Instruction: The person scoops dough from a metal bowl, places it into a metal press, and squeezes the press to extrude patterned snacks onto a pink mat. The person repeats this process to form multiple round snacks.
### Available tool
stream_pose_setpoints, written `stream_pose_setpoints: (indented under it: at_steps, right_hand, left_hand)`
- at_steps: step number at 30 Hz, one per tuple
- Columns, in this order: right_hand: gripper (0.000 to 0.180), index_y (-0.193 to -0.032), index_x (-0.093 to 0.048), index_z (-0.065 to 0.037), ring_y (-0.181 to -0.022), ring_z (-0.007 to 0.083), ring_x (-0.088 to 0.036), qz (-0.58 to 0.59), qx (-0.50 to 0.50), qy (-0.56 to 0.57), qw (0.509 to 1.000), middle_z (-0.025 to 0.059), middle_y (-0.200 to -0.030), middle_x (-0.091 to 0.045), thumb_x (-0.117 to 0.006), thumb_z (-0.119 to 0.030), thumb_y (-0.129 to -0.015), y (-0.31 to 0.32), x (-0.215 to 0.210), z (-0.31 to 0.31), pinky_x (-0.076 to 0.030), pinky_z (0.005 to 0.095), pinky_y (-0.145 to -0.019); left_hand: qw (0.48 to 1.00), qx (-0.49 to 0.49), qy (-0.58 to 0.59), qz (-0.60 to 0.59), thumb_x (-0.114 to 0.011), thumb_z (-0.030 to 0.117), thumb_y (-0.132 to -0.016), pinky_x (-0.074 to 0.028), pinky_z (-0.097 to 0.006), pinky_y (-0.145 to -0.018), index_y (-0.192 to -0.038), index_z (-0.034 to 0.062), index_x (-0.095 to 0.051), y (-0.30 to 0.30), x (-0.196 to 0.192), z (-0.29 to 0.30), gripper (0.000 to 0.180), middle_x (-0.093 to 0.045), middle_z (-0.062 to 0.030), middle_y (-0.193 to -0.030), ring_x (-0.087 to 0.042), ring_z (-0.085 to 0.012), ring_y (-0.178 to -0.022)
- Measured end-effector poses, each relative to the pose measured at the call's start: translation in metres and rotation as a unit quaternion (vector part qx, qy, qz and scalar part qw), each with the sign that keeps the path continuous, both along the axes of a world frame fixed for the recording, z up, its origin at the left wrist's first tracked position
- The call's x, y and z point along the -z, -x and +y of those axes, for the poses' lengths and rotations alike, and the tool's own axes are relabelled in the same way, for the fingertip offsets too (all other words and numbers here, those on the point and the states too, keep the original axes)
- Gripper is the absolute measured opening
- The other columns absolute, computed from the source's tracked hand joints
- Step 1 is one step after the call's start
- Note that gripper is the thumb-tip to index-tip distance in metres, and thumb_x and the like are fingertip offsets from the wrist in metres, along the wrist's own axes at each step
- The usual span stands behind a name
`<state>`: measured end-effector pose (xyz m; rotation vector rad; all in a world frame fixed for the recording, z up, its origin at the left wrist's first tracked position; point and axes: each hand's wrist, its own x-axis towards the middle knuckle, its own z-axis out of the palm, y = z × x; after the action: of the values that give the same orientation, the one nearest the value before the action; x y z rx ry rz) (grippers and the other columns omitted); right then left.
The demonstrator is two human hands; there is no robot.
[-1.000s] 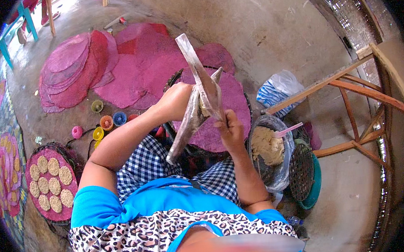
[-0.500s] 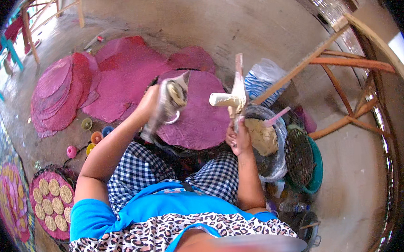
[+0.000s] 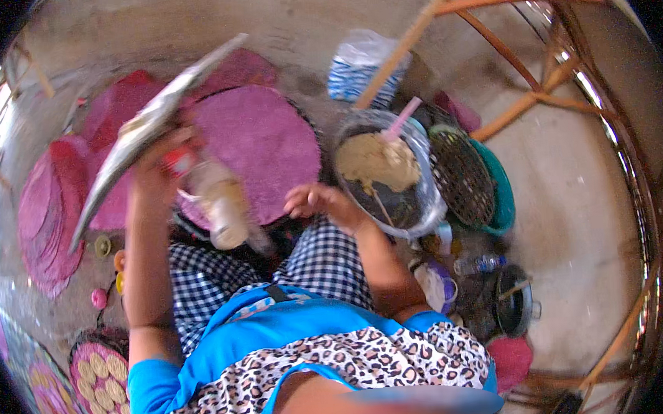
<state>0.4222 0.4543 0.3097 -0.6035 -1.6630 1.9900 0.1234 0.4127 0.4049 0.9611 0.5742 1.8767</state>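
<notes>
My left hand (image 3: 155,159) is closed on a blurred dough press (image 3: 141,128). Its long pale bar slants across the hand, and a dough-smeared, whitish cylinder (image 3: 225,208) hangs toward my lap. How its parts join is smeared by motion. Held low over my knee, my right hand (image 3: 320,202) holds nothing, its fingers slightly bent and apart. In front of me lies a round pink mat (image 3: 262,154) on a dark base. To the right, a plastic-lined basin (image 3: 425,193) contains beige dough (image 3: 378,161), a pink-handled scoop (image 3: 402,117) and a thin stick.
Pink round sheets (image 3: 55,218) are stacked at left. A pink tray (image 3: 80,355) bears several coiled dough rounds. Beyond the basin are a dark strainer (image 3: 460,171), a teal basin (image 3: 503,187) and a dark pot (image 3: 513,298). A wooden frame (image 3: 535,96) stands at far right.
My right hand has let go of the dough-covered plunger and lowered toward my lap. My left hand has moved left with the press, now turned. The view has shifted to the right.
</notes>
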Motion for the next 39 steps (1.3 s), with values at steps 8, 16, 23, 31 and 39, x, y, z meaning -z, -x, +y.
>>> stream_pose_setpoints:
  at_steps: [8, 16, 23, 31, 39]
  right_hand:
    - [0.038, -0.094, -0.064, -0.003, -0.087, 0.0284, -0.06, -0.655, 0.214, -0.207, 0.694, 0.0166, -0.092, -0.062, -0.059, -0.037, -0.077, -0.177, 0.068, 0.088, -0.045, 0.0382, -0.076]
    - [0.034, -0.105, -0.059, -0.004, -0.1, 0.0335, -0.055, -0.75, 0.266, -0.17, 0.581, 0.0172, -0.109, -0.057, -0.043, -0.024, -0.084, -0.212, 0.176, 0.136, -0.044, 0.0439, -0.083]
    - [0.029, -0.096, -0.064, -0.006, -0.094, 0.0295, -0.06, -0.811, 0.169, -0.235, 0.508, 0.0149, -0.102, -0.061, -0.044, -0.021, -0.082, -0.219, 0.095, 0.136, -0.047, 0.0422, -0.077]
    - [0.022, -0.081, -0.068, -0.008, -0.079, 0.0273, -0.064, -0.806, 0.165, -0.342, 0.455, 0.0113, -0.085, -0.066, -0.05, -0.018, -0.076, -0.24, 0.101, 0.148, -0.05, 0.0407, -0.067]
    - [0.017, -0.072, -0.068, -0.008, -0.072, 0.0279, -0.064, -0.763, 0.14, -0.418, 0.473, 0.0127, -0.077, -0.065, -0.053, -0.016, -0.07, -0.227, 0.107, 0.167, -0.05, 0.0407, -0.064]
  left_hand:
    - [0.982, -0.125, 0.054, 0.129, -0.069, 0.007, -0.065, -0.044, -0.032, -0.078, -0.113, -0.002, -0.05, 0.102, 0.007, -0.095, 0.052, -0.057, -0.0109, -0.103, -0.055, -0.0206, -0.089]
    - [0.926, -0.256, 0.158, 0.229, -0.069, 0.006, -0.065, -0.044, -0.032, -0.081, -0.113, -0.0017, -0.05, 0.151, 0.059, -0.131, 0.052, -0.056, -0.0092, -0.104, -0.055, -0.0193, -0.091]
    - [0.912, -0.244, 0.208, 0.254, -0.069, 0.006, -0.066, -0.043, -0.033, -0.085, -0.111, -0.0002, -0.051, 0.162, 0.083, -0.145, 0.049, -0.056, -0.0068, -0.103, -0.055, -0.0181, -0.093]
    - [0.909, -0.229, 0.23, 0.262, -0.069, 0.007, -0.067, -0.044, -0.032, -0.083, -0.11, 0.0, -0.051, 0.154, 0.084, -0.129, 0.046, -0.056, -0.0064, -0.102, -0.055, -0.0176, -0.092]
    - [0.897, -0.222, 0.264, 0.275, -0.068, 0.007, -0.068, -0.044, -0.031, -0.082, -0.108, 0.0003, -0.052, 0.147, 0.084, -0.121, 0.044, -0.056, -0.006, -0.1, -0.055, -0.017, -0.091]
